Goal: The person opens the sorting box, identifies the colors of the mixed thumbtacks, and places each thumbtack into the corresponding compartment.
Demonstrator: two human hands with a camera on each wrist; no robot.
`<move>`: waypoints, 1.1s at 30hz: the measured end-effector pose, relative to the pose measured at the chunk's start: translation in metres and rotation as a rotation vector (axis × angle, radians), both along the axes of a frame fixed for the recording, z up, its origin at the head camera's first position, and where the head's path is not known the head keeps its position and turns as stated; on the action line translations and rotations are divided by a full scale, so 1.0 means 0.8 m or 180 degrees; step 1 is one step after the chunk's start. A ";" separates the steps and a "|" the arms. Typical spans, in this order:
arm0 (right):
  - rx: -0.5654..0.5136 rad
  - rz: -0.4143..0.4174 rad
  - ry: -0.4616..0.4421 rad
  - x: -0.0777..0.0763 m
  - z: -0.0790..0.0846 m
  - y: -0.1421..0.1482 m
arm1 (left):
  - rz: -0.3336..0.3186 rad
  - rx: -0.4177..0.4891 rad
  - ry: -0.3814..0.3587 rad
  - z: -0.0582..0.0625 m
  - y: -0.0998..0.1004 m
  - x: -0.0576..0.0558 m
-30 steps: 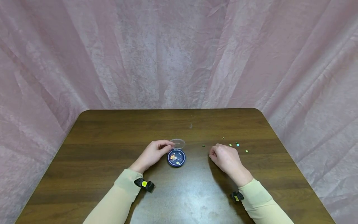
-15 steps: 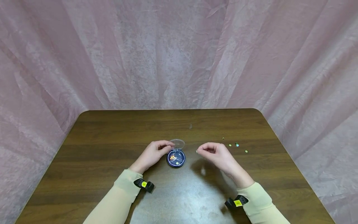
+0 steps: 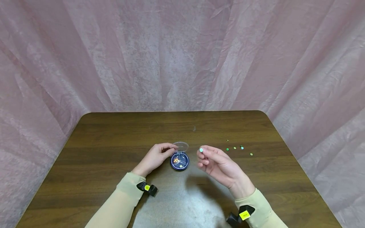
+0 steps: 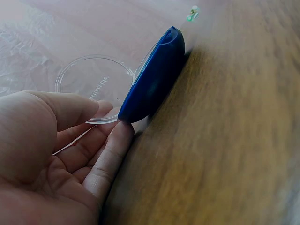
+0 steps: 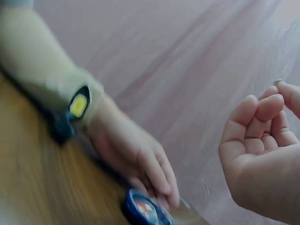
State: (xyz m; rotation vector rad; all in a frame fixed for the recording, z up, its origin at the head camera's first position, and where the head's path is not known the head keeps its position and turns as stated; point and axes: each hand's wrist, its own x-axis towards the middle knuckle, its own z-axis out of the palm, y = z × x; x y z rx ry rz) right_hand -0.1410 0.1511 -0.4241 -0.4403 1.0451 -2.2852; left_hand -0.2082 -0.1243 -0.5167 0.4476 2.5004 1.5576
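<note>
A round blue pill case (image 3: 179, 162) with a clear hinged lid (image 3: 181, 146) stands with its lid up on the table. Its inside is divided into compartments; orange pieces lie in the left one and a pale disc in the lower one. My left hand (image 3: 156, 157) pinches the lid's left edge between thumb and fingers, as the left wrist view also shows. To the right of the case, my right hand (image 3: 219, 163) is raised above the table. It pinches a small light-green disc (image 3: 201, 150) between thumb and index finger, with the other fingers curled.
Several small green pieces lie on the wooden table (image 3: 114, 139) beyond the right hand, among them a green disc (image 3: 227, 149), a bluish disc (image 3: 242, 148) and a yellow-green disc (image 3: 251, 154). A pink curtain (image 3: 182, 57) hangs behind the table.
My right hand has picked the green disc off the table, lifted it left and turned its palm side into sight. The left hand and the case have stayed in place.
</note>
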 end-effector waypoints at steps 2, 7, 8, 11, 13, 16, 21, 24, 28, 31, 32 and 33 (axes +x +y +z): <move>-0.0266 0.0143 -0.0041 0.004 0.003 -0.003 | -0.0002 0.0029 0.0013 0.000 0.000 0.000; -0.0761 0.0403 -0.0089 0.012 0.006 -0.009 | -0.0027 0.0103 0.0051 0.001 0.001 0.000; -0.0823 0.0439 -0.0073 0.013 0.007 -0.010 | -0.0031 0.0107 0.0061 0.001 0.001 0.000; -0.0918 0.0521 0.0007 0.016 0.008 -0.013 | -0.0031 0.0110 0.0053 0.000 0.001 -0.001; -0.0942 0.0562 0.0053 0.017 0.009 -0.014 | -0.0030 0.0096 0.0044 -0.001 0.001 -0.001; -0.0937 0.0602 0.0101 0.018 0.010 -0.015 | -0.0026 0.0070 0.0012 -0.001 0.001 -0.001; -0.0740 0.0501 0.0128 0.017 0.009 -0.015 | -0.0014 0.0062 -0.0008 -0.002 0.001 -0.001; -0.0176 0.0191 0.0273 0.014 0.004 -0.016 | 0.0003 0.0047 0.0013 -0.002 0.000 -0.001; 0.1160 -0.0402 0.0774 0.009 -0.005 -0.019 | 0.0026 0.0021 0.0015 -0.004 0.000 -0.002; 0.2236 -0.0764 0.1377 0.003 -0.011 -0.024 | 0.0024 0.0023 0.0014 -0.004 0.000 -0.003; 0.2585 -0.0874 0.1638 0.001 -0.012 -0.026 | 0.0020 0.0027 0.0010 -0.004 0.000 -0.003; 0.2909 -0.0977 0.1891 0.000 -0.014 -0.028 | 0.0015 0.0030 0.0003 -0.004 0.000 -0.003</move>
